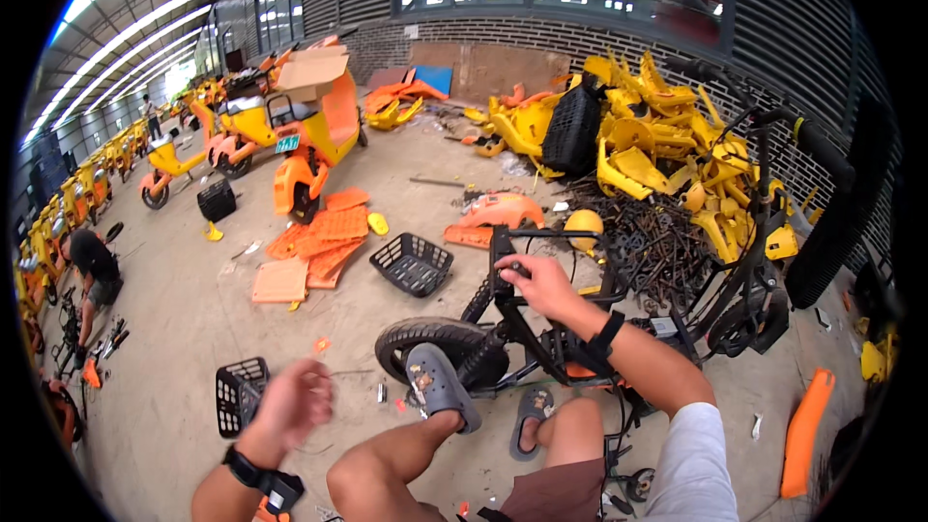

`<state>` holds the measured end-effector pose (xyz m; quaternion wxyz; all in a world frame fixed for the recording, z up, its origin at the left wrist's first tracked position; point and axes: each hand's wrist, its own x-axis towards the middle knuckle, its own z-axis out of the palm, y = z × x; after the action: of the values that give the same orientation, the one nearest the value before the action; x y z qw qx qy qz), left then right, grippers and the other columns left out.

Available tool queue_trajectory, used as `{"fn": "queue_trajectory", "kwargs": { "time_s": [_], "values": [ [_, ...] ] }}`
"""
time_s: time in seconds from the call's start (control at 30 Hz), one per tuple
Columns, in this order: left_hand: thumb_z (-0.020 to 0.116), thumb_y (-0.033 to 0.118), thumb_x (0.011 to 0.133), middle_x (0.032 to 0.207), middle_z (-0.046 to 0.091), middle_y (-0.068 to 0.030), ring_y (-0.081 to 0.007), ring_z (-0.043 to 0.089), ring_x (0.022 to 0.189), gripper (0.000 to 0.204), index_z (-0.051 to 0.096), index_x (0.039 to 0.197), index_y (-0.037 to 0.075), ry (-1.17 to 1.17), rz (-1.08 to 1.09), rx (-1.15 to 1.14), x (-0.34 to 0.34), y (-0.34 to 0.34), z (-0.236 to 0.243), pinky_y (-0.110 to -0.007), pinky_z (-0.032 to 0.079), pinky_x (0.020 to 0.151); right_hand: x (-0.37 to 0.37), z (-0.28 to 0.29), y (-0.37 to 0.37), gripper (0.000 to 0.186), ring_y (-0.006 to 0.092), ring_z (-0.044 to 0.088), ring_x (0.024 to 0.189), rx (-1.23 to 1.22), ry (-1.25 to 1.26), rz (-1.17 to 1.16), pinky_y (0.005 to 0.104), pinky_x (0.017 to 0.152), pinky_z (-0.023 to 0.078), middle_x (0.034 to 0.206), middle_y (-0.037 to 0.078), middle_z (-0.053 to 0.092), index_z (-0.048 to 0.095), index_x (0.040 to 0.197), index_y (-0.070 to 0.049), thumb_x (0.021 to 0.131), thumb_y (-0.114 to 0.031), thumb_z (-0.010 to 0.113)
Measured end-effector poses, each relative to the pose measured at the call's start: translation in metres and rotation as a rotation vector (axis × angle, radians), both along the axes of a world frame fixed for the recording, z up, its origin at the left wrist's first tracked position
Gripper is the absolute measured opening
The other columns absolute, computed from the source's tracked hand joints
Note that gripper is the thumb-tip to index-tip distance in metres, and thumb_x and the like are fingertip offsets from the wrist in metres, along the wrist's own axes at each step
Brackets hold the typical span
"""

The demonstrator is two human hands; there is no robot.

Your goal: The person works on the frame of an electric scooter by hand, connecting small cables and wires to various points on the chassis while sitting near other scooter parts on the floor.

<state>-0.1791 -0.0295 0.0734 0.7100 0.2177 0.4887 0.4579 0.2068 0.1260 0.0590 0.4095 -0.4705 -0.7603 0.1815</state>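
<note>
My right hand (527, 278) has its fingers closed on a small dark thing I cannot make out, at the upright top of the black scooter frame (546, 348). The frame has a rear tire (396, 350) with a coil shock beside it. My left hand (295, 396) hangs low on the left, fingers loosely bent and apart, nothing seen in them, near a black plastic basket (234, 406). My left foot in a grey clog (437, 382) is raised against the tire; the other clog rests on the floor.
Another black basket (411, 263), orange panels (324, 251) and a long orange part (807, 435) lie around. A pile of yellow body parts (638, 164) and dark metal pieces stands at the back right. Scooters (309, 145) line the left; a crouching person (89, 275) works there.
</note>
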Motion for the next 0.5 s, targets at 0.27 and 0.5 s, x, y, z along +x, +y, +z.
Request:
{"fn": "queue_trajectory", "kwargs": {
  "time_s": [0.27,0.5],
  "values": [
    [0.037,0.036,0.102,0.065,0.046,-0.0025,-0.0137,0.039,0.046,0.034,0.053,0.097,0.006,-0.361,-0.473,-0.143,0.111,-0.031,0.011,-0.026,0.029,0.04,0.005,-0.007,0.017,0.016,0.0359,0.063,0.083,-0.16,-0.227,-0.021,0.0432,0.072,0.048,0.082,0.015,0.067,0.07,0.095,-0.007,0.088,-0.02,0.065],
    [0.035,0.032,0.103,0.06,0.042,-0.0029,-0.014,0.038,0.046,0.033,0.049,0.093,0.004,-0.468,-0.394,-0.087,0.145,0.012,-0.014,-0.026,0.025,0.037,0.004,-0.008,0.014,0.019,0.0224,0.065,0.071,-0.201,-0.152,-0.087,0.0343,0.067,0.049,0.08,0.015,0.069,0.07,0.1,-0.001,0.088,-0.015,0.066]
  ]
}}
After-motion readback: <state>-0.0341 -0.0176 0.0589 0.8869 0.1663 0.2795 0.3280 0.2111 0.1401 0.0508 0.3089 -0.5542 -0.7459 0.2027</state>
